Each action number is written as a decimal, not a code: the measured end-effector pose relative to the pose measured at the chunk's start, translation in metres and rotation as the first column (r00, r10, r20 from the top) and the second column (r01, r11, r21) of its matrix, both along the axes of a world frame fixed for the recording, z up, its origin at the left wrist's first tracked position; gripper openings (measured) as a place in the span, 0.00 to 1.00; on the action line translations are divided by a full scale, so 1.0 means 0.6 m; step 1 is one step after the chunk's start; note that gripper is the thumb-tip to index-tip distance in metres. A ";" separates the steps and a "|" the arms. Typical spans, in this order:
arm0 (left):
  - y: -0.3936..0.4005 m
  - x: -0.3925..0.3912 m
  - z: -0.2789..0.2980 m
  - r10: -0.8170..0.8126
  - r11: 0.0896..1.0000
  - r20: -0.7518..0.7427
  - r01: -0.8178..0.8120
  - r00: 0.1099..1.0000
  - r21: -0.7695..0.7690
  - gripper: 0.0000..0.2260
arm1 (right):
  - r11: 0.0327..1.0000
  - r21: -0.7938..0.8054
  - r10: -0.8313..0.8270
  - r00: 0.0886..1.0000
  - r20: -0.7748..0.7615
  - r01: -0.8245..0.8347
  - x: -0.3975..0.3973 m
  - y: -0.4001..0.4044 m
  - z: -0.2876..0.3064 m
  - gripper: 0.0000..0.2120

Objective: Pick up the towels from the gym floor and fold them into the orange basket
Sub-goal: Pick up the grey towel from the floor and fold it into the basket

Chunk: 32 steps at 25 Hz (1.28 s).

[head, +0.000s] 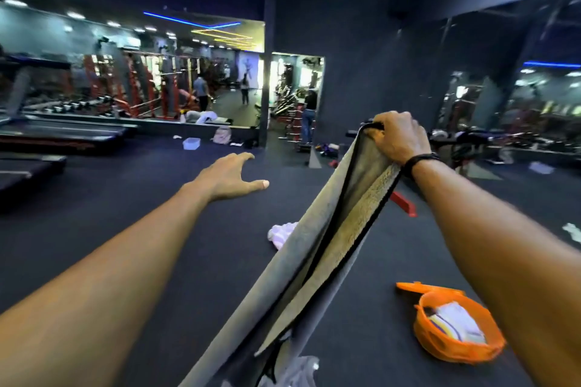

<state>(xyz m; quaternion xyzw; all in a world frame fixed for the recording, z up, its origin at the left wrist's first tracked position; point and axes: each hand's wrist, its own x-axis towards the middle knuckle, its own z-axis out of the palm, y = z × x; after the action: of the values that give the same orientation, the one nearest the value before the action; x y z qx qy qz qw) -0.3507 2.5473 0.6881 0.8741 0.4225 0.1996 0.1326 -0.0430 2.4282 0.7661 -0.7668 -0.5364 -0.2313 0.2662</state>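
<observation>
1. The right hand (398, 135) is gripping the top edge of a grey towel (317, 264) with black trim, fingers curled tightly round the bunched corner and a dark wristband (419, 159) showing at the wrist.

2. The left hand (231, 173) is reaching forward with fingers spread apart and holding nothing, well apart from the cloth.

3. The grey towel is hanging in a long, loose strip from the raised fist down toward the bottom of the frame, its plush face folding inward along the dark border.

4. Judging by the drape, the fabric is soft, limp and fairly light; it is giving no support of its own, so one grip is only letting it sag.

5. The free hand is likely needing to take the opposite top corner along the trimmed edge, where the binding is offering a firmer hold than the pile.

6. The orange basket (452, 345) is sitting on the dark gym floor (132, 204) at lower right, beneath the right forearm, with pale folded cloth already lying inside and its orange lid (418, 287) lying just beside it.

7. A pale pink towel (281, 234) is lying crumpled on the floor beyond the hanging strip, and another light cloth (572, 231) is lying at the far right edge.

8. Treadmills (56, 132) are lining the left wall, with mirrors behind them reflecting weight racks.
</observation>
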 end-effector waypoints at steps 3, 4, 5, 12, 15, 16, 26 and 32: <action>-0.043 0.123 0.021 -0.049 0.999 0.011 0.049 0.999 -0.008 0.39 | 0.997 -0.065 -0.042 0.999 -0.019 0.041 0.118 -0.093 0.022 0.12; -0.060 0.166 0.022 -0.066 0.998 0.019 0.066 0.998 -0.016 0.38 | 0.995 -0.086 -0.044 0.998 -0.035 0.041 0.159 -0.128 0.028 0.11; -0.073 0.209 0.022 -0.086 0.996 0.029 0.087 0.996 -0.014 0.39 | 0.994 -0.101 -0.044 0.997 -0.057 0.039 0.202 -0.160 0.032 0.11; -0.153 0.481 0.031 -0.234 0.970 0.076 0.238 0.969 -0.041 0.36 | 0.980 -0.143 -0.159 0.976 -0.151 0.137 0.433 -0.367 0.010 0.13; -0.178 0.604 0.035 -0.322 0.946 0.069 0.324 0.944 -0.021 0.34 | 0.969 -0.074 -0.247 0.944 -0.219 0.236 0.517 -0.431 -0.004 0.18; -0.184 0.632 0.035 -0.340 0.940 0.068 0.341 0.938 -0.012 0.34 | 0.962 -0.057 -0.272 0.937 -0.219 0.266 0.534 -0.443 -0.009 0.21; -0.220 1.067 0.018 -0.588 0.799 0.146 0.599 0.796 -0.048 0.28 | 0.916 -0.190 -0.393 0.889 -0.236 0.354 0.815 -0.487 -0.024 0.29; -0.262 1.317 0.062 -0.754 0.606 0.215 0.783 0.621 -0.139 0.21 | 0.949 -0.257 -0.292 0.809 -0.510 0.181 1.007 -0.460 -0.032 0.17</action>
<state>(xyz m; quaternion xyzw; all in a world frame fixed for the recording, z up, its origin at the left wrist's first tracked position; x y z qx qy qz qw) 0.4394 2.3904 0.7251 0.9347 0.0145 0.1335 0.3291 0.5614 2.1521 0.7468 -0.8840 -0.3591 0.0175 0.2987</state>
